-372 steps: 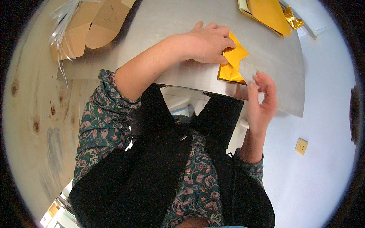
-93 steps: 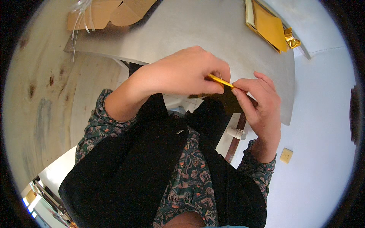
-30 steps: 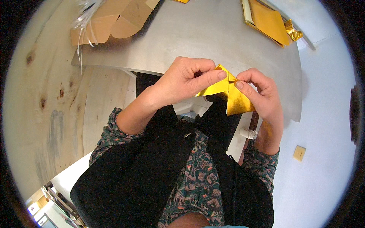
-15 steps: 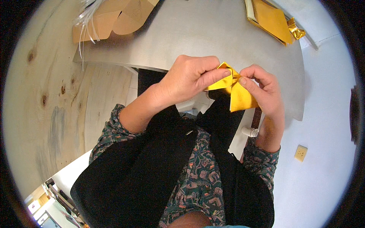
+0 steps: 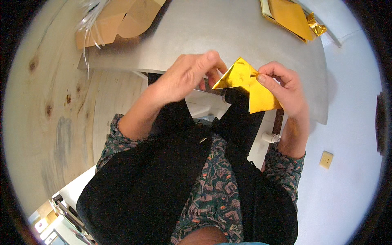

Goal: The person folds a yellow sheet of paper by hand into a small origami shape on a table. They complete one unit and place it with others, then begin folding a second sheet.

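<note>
A shiny gold sheet of folding paper (image 5: 261, 96) hangs in front of me at the near edge of the grey table. It is creased into a pointed shape, with a triangular flap on the left and a squarer part on the right. My right hand (image 5: 283, 87) pinches its right side between thumb and bent fingers. Beside the left flap is my left hand (image 5: 192, 73), its fingers loosely bent and apart, with nothing visible in them. Some of its fingertips sit close to the paper's left edge; whether they touch it I cannot tell.
On the grey table (image 5: 204, 36), a stack of gold paper (image 5: 288, 20) lies at the far right with a crinkled gold piece (image 5: 316, 26) beside it. An open cardboard box (image 5: 134, 20) and white plastic strips (image 5: 92, 20) are far left. A wooden board (image 5: 61, 102) stretches along the left.
My left hand has let go of the gold paper and moved a little left. The left flap now lies spread out to a point. My right hand keeps its pinch.
</note>
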Available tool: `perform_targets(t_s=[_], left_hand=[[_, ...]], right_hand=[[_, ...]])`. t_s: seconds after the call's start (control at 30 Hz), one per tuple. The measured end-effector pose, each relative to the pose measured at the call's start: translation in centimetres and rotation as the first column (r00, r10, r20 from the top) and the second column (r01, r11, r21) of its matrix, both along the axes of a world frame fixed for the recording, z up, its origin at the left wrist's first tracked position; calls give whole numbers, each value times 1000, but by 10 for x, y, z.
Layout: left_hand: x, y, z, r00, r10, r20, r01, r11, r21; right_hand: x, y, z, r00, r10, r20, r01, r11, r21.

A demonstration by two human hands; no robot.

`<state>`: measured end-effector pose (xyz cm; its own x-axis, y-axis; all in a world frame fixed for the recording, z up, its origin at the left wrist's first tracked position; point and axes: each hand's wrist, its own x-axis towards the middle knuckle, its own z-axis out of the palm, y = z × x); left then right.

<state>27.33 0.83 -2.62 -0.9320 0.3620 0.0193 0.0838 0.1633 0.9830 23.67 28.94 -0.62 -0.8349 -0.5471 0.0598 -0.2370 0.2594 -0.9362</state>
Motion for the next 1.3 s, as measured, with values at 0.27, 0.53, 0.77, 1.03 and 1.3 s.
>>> perform_targets(t_s=[0.27,0.53,0.77,1.03,1.3], left_hand=[[-28,12,18,942,-229,-246,165,952,-257],[-35,8,25,947,-279,-158,243,947,-212],[-29,10,28,935,-328,-134,281,918,-281],[-31,15,32,928,-293,-231,228,935,-272],[8,36,37,951,26,-307,-83,982,-172]], right_hand=[[2,-19,5,996,61,-68,-57,996,62],[5,-11,13,996,76,-36,-75,997,28],[6,-6,18,988,130,-85,-116,981,154],[10,-10,19,946,94,-311,-55,990,132],[1,-25,20,526,-182,-831,461,882,99]])
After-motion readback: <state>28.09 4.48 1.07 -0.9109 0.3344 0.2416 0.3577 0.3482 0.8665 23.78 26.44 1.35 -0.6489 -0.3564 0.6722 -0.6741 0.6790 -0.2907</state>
